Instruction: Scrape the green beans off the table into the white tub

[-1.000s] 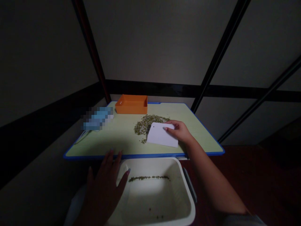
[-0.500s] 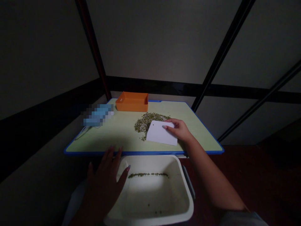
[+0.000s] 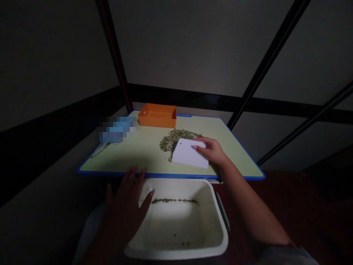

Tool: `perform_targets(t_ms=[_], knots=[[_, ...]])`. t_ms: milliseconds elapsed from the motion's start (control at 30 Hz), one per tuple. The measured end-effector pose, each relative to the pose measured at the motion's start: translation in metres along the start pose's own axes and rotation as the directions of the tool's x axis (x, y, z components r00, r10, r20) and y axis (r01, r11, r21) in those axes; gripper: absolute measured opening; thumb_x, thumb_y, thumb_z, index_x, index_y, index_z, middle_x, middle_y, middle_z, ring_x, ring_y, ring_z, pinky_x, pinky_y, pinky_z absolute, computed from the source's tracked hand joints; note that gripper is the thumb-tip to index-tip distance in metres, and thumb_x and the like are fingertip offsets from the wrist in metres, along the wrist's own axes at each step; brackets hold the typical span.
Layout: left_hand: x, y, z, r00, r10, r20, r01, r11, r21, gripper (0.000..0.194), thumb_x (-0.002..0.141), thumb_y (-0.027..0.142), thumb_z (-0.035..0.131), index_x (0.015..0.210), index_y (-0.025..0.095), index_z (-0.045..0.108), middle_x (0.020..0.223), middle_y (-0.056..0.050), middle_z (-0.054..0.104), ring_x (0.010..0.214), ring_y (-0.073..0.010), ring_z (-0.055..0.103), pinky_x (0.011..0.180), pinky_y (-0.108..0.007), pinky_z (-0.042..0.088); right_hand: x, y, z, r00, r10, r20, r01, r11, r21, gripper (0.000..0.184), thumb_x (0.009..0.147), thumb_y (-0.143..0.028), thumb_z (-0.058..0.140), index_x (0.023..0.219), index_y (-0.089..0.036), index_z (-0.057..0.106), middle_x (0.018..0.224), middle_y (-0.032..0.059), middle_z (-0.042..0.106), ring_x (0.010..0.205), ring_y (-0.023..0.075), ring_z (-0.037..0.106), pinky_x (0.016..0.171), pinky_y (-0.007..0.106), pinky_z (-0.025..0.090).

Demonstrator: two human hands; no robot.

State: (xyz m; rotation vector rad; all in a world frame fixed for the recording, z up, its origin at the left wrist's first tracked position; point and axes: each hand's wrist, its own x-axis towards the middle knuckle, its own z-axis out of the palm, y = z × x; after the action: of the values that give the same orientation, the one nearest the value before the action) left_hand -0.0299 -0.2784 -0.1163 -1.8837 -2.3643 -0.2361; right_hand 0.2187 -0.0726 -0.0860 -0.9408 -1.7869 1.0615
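Note:
A flat white scraper (image 3: 189, 152) with a small hole near one corner is gripped at its right end by my right hand (image 3: 211, 150), thumb on the near face. It leans against a spread pile of small greenish grains (image 3: 168, 141) on the table and hides part of them. My left hand (image 3: 127, 200) has its fingers spread over the left rim of a white plastic tub (image 3: 220, 235), its fingertips near the table's front edge. Inside the tub, a line of grains (image 3: 173, 200) lies along the far side of the floor, with a few loose ones nearer me.
The light green table (image 3: 237, 158) has a blue edge, and the tub sits just below its front. An orange open box (image 3: 157, 121) stands at the back left. A blurred blue item (image 3: 117, 129) with a white cord lies at the left edge. Panelled walls close in behind.
The view has tilted slightly, so everything sits a little higher in the picture. My right hand keeps hold of the scraper by the grains, and my left hand stays at the tub.

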Motion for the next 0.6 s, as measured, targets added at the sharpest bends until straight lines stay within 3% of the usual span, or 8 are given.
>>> perform_targets(t_ms=[267, 467, 600], knots=[[-0.0024, -0.0006, 0.0006, 1.000, 0.006, -0.019, -0.006, 1.000, -0.013, 0.057, 0.092, 0.045, 0.026, 0.146, 0.026, 0.028, 0.157, -0.009, 0.027, 0.145, -0.0261, 0.026, 0.112, -0.066, 0.024, 0.0001, 0.0047, 0.0006, 0.999, 0.036, -0.034, -0.036, 0.999, -0.008, 0.044, 0.065, -0.048, 0.075, 0.092, -0.014, 0.069, 0.080, 0.0069, 0.068, 0.058, 0.0124, 0.054, 0.049, 0.025, 0.041], [0.0017, -0.0013, 0.0026, 0.999, 0.006, -0.046, -0.007, 0.999, -0.039, 0.059, 0.092, 0.046, 0.022, 0.144, 0.021, 0.034, 0.156, -0.013, 0.029, 0.144, -0.0296, 0.029, 0.111, -0.069, 0.022, 0.0041, 0.0049, -0.0020, 0.996, -0.060, -0.063, 0.058, 0.998, -0.031, 0.041, 0.067, -0.047, 0.073, 0.092, -0.015, 0.070, 0.091, 0.0077, 0.070, 0.074, 0.0162, 0.060, 0.061, 0.027, 0.046], [0.0010, 0.0003, -0.0007, 1.000, 0.015, -0.017, -0.015, 0.999, -0.036, 0.059, 0.091, 0.045, 0.025, 0.145, 0.022, 0.031, 0.157, -0.012, 0.026, 0.145, -0.0288, 0.026, 0.112, -0.067, 0.022, 0.0021, 0.0033, -0.0009, 0.998, -0.047, -0.052, 0.044, 0.998, -0.052, 0.042, 0.066, -0.049, 0.074, 0.090, -0.016, 0.070, 0.087, 0.0073, 0.069, 0.071, 0.0158, 0.059, 0.058, 0.026, 0.044]])
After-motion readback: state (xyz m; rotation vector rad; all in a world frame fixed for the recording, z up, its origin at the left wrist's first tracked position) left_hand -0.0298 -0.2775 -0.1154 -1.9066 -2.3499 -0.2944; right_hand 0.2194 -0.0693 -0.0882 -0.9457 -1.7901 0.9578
